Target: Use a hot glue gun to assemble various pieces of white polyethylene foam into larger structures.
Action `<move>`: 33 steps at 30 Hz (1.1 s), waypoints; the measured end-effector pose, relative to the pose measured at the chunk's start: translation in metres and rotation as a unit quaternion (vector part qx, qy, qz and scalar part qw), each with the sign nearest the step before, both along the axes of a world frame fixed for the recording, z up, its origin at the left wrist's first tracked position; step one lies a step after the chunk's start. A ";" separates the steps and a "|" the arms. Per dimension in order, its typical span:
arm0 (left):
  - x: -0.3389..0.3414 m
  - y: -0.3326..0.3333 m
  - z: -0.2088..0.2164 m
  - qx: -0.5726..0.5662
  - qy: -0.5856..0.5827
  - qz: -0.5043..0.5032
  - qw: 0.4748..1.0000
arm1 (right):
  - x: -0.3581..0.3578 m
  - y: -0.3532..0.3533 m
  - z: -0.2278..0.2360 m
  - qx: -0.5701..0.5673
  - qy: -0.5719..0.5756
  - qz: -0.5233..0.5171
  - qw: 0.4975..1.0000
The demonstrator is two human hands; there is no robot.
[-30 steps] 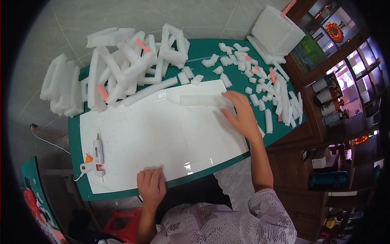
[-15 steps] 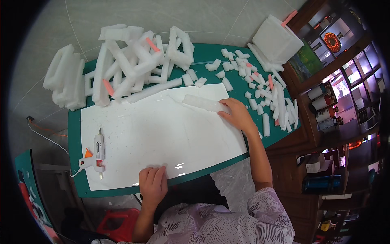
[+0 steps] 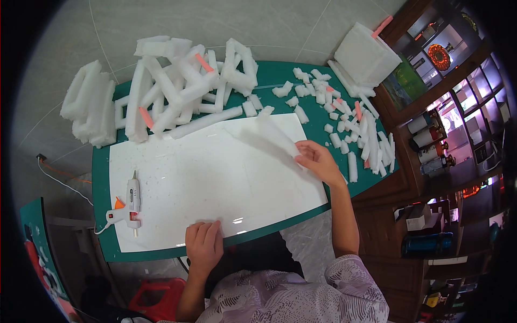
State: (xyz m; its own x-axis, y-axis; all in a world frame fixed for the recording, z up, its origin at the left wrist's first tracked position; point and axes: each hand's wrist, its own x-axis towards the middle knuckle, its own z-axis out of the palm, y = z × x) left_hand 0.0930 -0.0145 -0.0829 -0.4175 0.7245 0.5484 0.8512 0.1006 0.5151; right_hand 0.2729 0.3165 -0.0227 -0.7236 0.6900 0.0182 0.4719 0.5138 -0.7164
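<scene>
Pinched between the thumb and fingers of my right hand (image 3: 318,160) is one end of a white foam strip (image 3: 276,135). The strip slants up off the white board (image 3: 183,188), its far end near the small foam pieces at the back and its shadow on the board. My left hand (image 3: 204,239) rests on the board's near edge, its fingers laid on it, holding nothing. A white hot glue gun (image 3: 132,199) with an orange trigger lies at the board's left side.
Foam frames and bars (image 3: 172,91) are piled along the back left of the green table (image 3: 99,215). Many loose foam bits (image 3: 344,126) and a few pink pieces lie at the right. A large foam block (image 3: 366,54) stands at the back right, beside a wooden cabinet (image 3: 388,204).
My right hand has lifted and tilted the foam strip, which was lying low over the board, and moved slightly right and nearer me. My left hand has stayed almost in place.
</scene>
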 end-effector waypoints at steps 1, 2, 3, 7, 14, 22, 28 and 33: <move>0.000 0.000 0.000 -0.001 0.000 -0.001 1.000 | 0.005 0.001 -0.004 -0.180 0.096 0.026 0.979; 0.000 0.000 0.001 -0.001 0.000 -0.002 1.000 | 0.010 0.001 -0.008 -0.352 0.188 0.052 0.916; 0.000 0.000 0.002 0.000 0.001 0.000 1.000 | 0.014 -0.001 -0.013 -0.351 0.189 0.051 0.916; 0.001 0.001 0.000 -0.002 0.000 0.000 1.000 | 0.016 -0.012 -0.017 -0.447 0.256 0.073 0.854; 0.001 0.003 0.002 0.005 -0.001 0.002 1.000 | 0.016 -0.011 -0.019 -0.462 0.239 0.068 0.851; 0.000 0.000 0.001 0.010 0.004 0.010 1.000 | -0.073 0.047 0.034 -0.257 0.163 -0.045 0.951; 0.001 0.002 0.001 0.023 -0.006 -0.001 1.000 | -0.181 0.094 0.080 -0.218 0.167 -0.086 0.958; 0.001 -0.002 0.001 0.022 -0.019 0.005 1.000 | -0.168 0.071 0.052 -0.202 0.154 -0.043 0.966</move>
